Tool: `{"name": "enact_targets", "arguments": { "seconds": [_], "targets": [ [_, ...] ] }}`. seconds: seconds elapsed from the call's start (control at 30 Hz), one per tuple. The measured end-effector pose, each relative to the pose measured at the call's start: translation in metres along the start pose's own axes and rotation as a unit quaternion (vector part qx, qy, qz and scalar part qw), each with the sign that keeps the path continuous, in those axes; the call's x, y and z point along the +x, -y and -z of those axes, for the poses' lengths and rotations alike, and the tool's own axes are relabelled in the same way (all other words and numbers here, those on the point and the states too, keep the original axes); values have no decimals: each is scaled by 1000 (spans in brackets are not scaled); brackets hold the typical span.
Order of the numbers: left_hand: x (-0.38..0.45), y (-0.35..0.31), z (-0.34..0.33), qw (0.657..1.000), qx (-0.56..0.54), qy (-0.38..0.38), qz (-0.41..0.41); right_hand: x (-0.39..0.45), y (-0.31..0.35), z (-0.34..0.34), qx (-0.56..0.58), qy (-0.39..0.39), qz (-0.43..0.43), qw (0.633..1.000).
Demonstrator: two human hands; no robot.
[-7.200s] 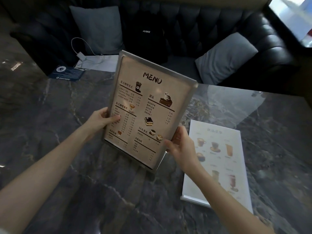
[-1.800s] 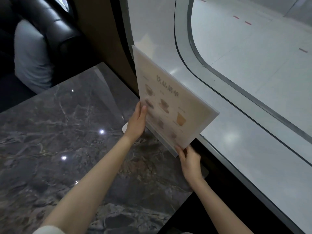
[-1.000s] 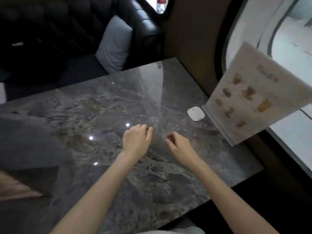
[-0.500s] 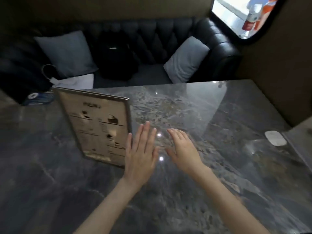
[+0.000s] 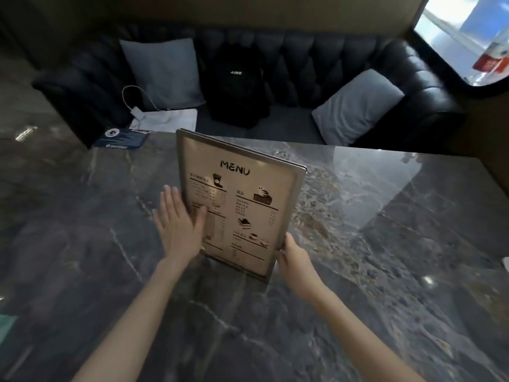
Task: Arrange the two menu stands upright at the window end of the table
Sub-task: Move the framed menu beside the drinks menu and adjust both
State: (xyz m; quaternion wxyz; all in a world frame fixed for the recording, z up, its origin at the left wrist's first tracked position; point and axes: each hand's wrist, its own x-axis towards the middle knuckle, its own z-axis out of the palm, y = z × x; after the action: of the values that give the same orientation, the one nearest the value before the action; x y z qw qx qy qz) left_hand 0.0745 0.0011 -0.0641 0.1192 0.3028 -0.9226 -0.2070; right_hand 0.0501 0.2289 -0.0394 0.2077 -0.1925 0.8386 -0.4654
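A metal-framed menu stand (image 5: 242,199) headed "MENU" stands upright in the middle of the dark marble table (image 5: 385,244). My left hand (image 5: 179,224) lies flat against its left edge, fingers spread, thumb on the menu face. My right hand (image 5: 292,257) grips its lower right corner. The second, white drinks menu stand is out of view.
A black leather sofa (image 5: 316,64) runs behind the table with two grey cushions (image 5: 162,70), a black backpack (image 5: 237,84), a white paper bag with a charger cable (image 5: 165,119) and a blue card (image 5: 121,137). A window (image 5: 468,37) shows at top right.
Both hands have reached the framed menu stand and taken hold of its sides. My view has swung left, so the stand now sits in the centre.
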Motion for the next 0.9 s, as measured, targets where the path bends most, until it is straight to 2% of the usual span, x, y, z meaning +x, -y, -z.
{"name": "enact_targets", "arguments": {
  "seconds": [0.07,0.13,0.2,0.4,0.57,0.67,0.77,0.9],
  "targets": [
    [13,12,0,987,-149,37,46,1,-6,-4,15,-7,-14,1000],
    [17,19,2,927,-349,87,103,3,-9,-5,28,-11,-15,999],
    [18,22,3,890,-425,115,119,5,-10,-4,29,-7,-11,999],
    [19,29,-5,850,-493,111,146,12,-17,-2,21,-16,-38,999],
    [23,31,-6,779,-586,128,183,16,-15,4,42,-20,-28,999],
    [24,28,-4,752,-611,146,198,16,-18,3,67,-43,-23,997],
    [25,25,-2,738,-620,142,223,15,-22,4,82,-42,-15,996],
    [23,13,-2,738,-622,121,233,12,-24,11,104,-42,-23,993]
  ]
}}
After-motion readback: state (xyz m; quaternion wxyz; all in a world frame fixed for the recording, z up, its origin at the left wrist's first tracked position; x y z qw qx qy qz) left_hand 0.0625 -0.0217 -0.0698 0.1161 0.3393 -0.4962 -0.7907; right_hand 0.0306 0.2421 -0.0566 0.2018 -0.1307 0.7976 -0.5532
